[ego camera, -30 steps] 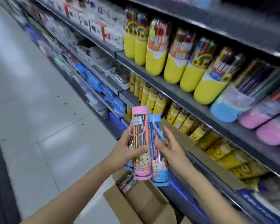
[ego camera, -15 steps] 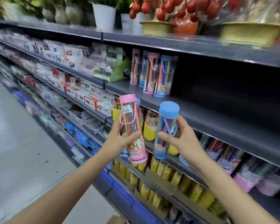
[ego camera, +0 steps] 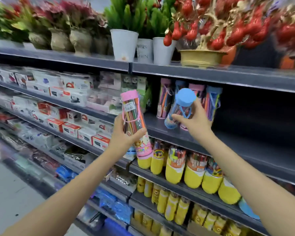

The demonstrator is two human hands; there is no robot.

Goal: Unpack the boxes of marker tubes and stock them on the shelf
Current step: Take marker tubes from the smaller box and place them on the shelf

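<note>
The dark shelf (ego camera: pixel 186 135) is running across the middle of the view, and a short row of stocked tubes (ego camera: pixel 191 99) is standing upright well back from its front edge, with bare shelf stretching off toward the right end. Below it, the yellow-bottomed tubes (ego camera: pixel 192 171) are crowding the next shelf's front edge.

The right hand (ego camera: pixel 194 120) is reaching in over the front edge, its grip clamped round the blue-capped tube (ego camera: pixel 180 108), thumb and fingers wrapping the clear barrel just under the cap. The tube is tilting, cap toward the camera, foot hovering at the shelf just in front of the stocked row; whether it is touching down I cannot tell.

The left hand (ego camera: pixel 126 133) is waiting short of the front edge, grip clamped round the middle of the pink-capped tube (ego camera: pixel 136 123), with what looks like a second blue tube tucked behind it.

To do this well, I would say she is needing to bring the blue one upright before letting go, seat its foot flat, and slide it snug beside the row without knocking those standing tubes over. The loose carry strap is worth watching too.
</note>
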